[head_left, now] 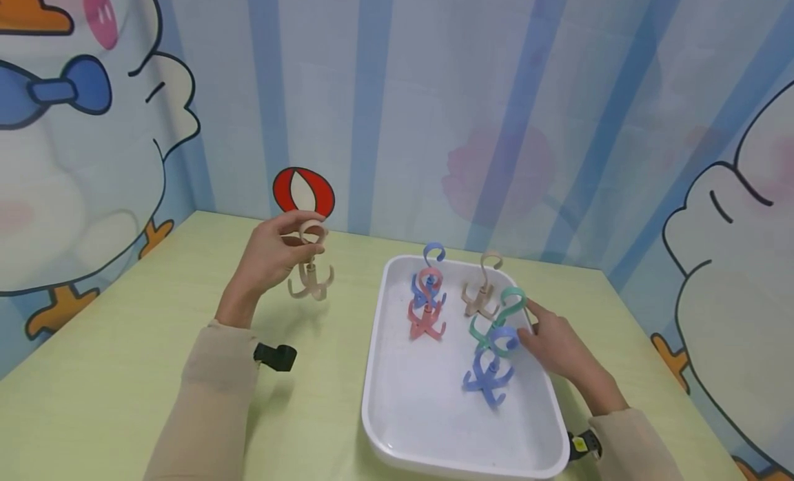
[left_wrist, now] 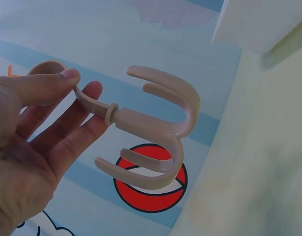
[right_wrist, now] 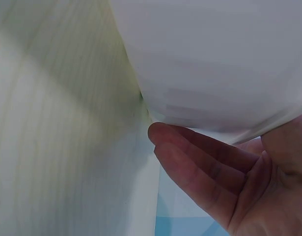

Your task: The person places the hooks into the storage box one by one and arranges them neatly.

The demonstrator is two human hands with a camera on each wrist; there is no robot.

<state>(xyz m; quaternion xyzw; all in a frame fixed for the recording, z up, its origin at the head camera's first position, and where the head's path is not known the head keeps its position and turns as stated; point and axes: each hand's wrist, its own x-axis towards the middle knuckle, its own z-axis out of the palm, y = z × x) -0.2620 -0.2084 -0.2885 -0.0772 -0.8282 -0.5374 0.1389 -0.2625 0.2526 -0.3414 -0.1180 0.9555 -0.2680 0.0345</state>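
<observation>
My left hand (head_left: 271, 250) pinches the curved top of a beige four-prong hook hanger (head_left: 311, 284) between thumb and fingers, above the table left of the tray. In the left wrist view, the hanger's prongs (left_wrist: 163, 125) point away from the palm. My right hand (head_left: 561, 346) grips the right rim of a white tray (head_left: 428, 426), thumb over the edge; the right wrist view shows its fingers (right_wrist: 200, 169) along the tray's outer side. Inside the tray stand a pink hanger (head_left: 426, 321), a blue one behind it, another beige hanger (head_left: 479, 302), a green one and a nearer blue hanger (head_left: 489, 381).
The pale yellow-green table (head_left: 310, 412) carries the tray right of centre. Behind it hangs a blue-striped backdrop (head_left: 415, 109) with cartoon ducks and a red ball (head_left: 319, 191). The table's far edge meets this backdrop.
</observation>
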